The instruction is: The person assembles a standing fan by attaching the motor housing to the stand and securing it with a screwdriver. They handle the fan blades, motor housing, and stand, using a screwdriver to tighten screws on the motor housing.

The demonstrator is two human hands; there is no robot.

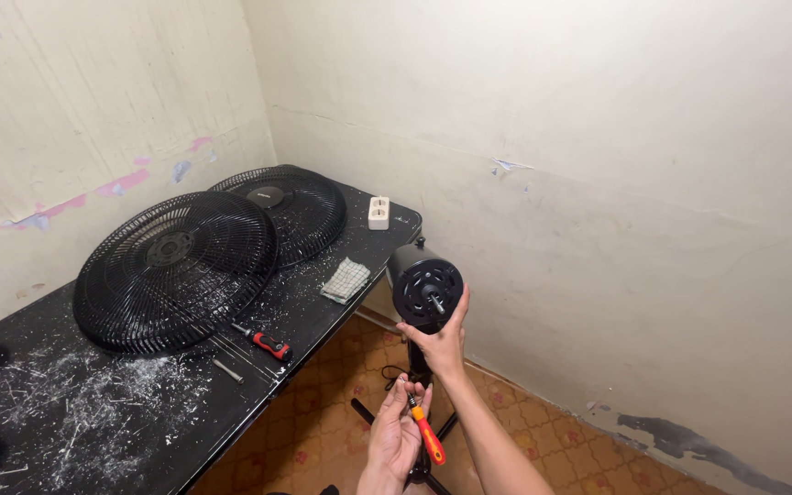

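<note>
- Grilles: two black fan grilles, the front one point(176, 270) overlapping the rear one point(281, 209), lie flat on the black table point(93, 412), well left of both hands and out of the way of the work.
- Red-handled screwdriver point(265, 342) and a thin metal rod point(227, 370) rest near the table's front edge, left of the left hand and closer to it than the grilles are.
- Folded cloth point(346, 280) and a white socket block point(379, 212) sit further back on the table, above and left of the fingers.
- Left hand point(394, 435): fingers curled shut around an orange-handled screwdriver point(426, 434), its tip pointing up toward the right wrist, so the tool looks ready at hand just beneath the motor.
- Right hand point(442, 341): fingers and thumb closed on the lower rim of the motor point(425, 286), seemingly steadying it with its face and bare shaft turned toward the viewer.
- Motor sits on a dark stand point(419, 367) directly above the left fingers; the stand's legs spread over the tiled floor point(543, 431) below both hands.
</note>
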